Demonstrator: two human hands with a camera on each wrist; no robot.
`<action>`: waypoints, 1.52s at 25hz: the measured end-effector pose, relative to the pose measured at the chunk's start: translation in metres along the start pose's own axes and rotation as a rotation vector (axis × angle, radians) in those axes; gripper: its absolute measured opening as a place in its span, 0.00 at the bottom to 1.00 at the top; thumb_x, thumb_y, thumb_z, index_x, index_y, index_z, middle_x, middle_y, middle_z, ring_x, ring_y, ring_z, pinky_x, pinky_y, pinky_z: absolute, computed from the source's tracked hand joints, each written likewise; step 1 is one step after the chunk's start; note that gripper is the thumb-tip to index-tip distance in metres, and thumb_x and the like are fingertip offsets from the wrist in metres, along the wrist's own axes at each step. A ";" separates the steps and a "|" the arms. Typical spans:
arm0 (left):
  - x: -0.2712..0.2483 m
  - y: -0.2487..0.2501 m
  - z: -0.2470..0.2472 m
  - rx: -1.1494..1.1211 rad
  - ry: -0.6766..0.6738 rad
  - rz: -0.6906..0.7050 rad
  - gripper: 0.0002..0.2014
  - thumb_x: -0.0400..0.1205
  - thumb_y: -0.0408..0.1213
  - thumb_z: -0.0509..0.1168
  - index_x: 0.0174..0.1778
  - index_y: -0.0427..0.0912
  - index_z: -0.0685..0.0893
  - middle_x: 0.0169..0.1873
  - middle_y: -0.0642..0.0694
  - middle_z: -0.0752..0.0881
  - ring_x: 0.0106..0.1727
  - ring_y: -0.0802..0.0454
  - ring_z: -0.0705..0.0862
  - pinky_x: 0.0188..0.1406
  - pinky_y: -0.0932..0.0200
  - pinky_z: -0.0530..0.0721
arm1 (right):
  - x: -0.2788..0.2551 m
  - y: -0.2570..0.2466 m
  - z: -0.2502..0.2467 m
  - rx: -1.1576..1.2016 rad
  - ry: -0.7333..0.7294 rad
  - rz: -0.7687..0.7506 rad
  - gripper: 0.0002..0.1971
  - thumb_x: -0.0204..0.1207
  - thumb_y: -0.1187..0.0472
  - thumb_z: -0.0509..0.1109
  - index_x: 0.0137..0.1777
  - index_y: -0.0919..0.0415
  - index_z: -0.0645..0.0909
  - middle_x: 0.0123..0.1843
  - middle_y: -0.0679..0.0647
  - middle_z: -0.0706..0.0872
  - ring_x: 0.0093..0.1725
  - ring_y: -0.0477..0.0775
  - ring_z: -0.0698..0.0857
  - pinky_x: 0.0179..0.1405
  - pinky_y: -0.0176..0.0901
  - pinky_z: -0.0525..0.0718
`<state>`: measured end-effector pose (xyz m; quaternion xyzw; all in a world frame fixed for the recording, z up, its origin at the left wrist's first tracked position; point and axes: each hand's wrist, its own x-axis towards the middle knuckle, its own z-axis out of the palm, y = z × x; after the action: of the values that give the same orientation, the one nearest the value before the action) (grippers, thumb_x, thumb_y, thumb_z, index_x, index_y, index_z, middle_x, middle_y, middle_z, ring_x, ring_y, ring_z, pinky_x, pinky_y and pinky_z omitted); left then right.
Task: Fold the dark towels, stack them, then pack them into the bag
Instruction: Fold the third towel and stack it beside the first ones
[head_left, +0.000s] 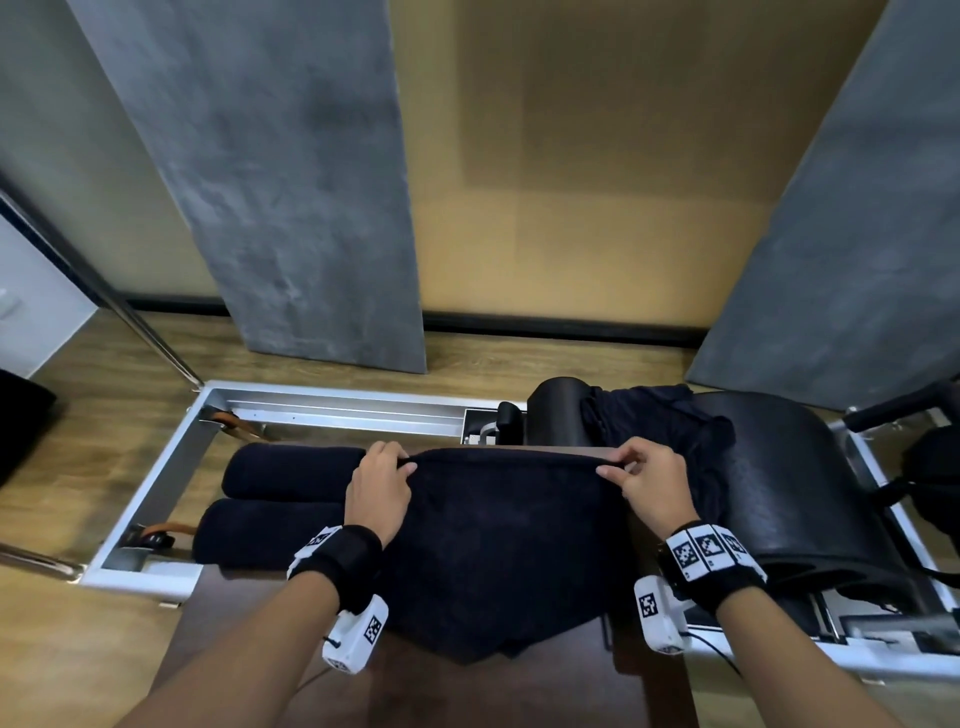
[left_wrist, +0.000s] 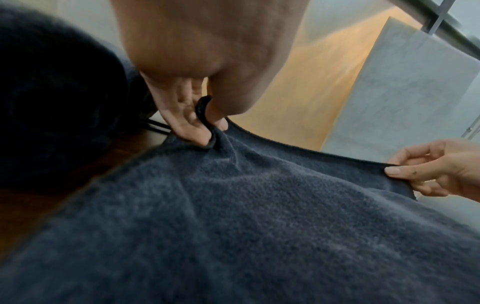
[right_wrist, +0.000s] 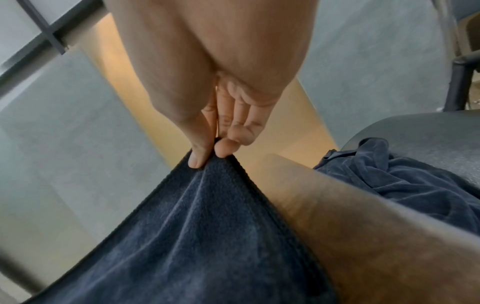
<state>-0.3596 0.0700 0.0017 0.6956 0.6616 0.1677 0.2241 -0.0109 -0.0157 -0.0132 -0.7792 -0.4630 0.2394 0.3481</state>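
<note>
A dark navy towel (head_left: 504, 540) hangs spread over a brown wooden surface (head_left: 524, 691), its top edge stretched between both hands. My left hand (head_left: 382, 480) pinches the towel's left top corner (left_wrist: 207, 123) between thumb and fingers. My right hand (head_left: 647, 480) pinches the right top corner (right_wrist: 207, 156). Two rolled dark towels (head_left: 280, 499) lie side by side to the left, inside the white frame. More dark towels (head_left: 670, 436) lie crumpled on the black padded seat (head_left: 795, 483) at the right. No bag is clearly in view.
A white metal frame (head_left: 171, 467) lies on the wooden floor with leather straps (head_left: 239, 423) in it. Grey panels (head_left: 291, 182) and a tan wall stand behind. A black object (head_left: 21, 410) sits at the far left edge.
</note>
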 end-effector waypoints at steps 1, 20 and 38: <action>-0.004 0.001 -0.003 -0.027 0.007 0.007 0.04 0.91 0.35 0.67 0.57 0.39 0.83 0.56 0.44 0.83 0.56 0.37 0.85 0.52 0.40 0.84 | -0.006 -0.002 -0.005 0.056 0.009 0.015 0.13 0.68 0.64 0.88 0.38 0.51 0.86 0.34 0.50 0.89 0.33 0.55 0.88 0.37 0.50 0.89; -0.131 0.000 -0.163 -0.815 0.175 0.130 0.11 0.76 0.31 0.83 0.42 0.46 0.87 0.34 0.43 0.91 0.29 0.44 0.93 0.17 0.58 0.84 | -0.180 -0.120 -0.140 0.235 0.275 -0.331 0.05 0.77 0.70 0.80 0.45 0.60 0.91 0.22 0.58 0.86 0.17 0.56 0.83 0.20 0.37 0.82; -0.192 0.013 -0.206 -1.040 0.285 0.318 0.07 0.86 0.28 0.74 0.45 0.43 0.85 0.37 0.38 0.93 0.30 0.38 0.94 0.25 0.55 0.90 | -0.260 -0.177 -0.185 0.354 0.285 -0.279 0.06 0.82 0.65 0.76 0.46 0.67 0.84 0.25 0.66 0.82 0.15 0.58 0.76 0.18 0.42 0.74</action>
<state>-0.4710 -0.1031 0.1949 0.5554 0.4024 0.5959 0.4177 -0.0991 -0.2477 0.2548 -0.6607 -0.4632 0.1539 0.5703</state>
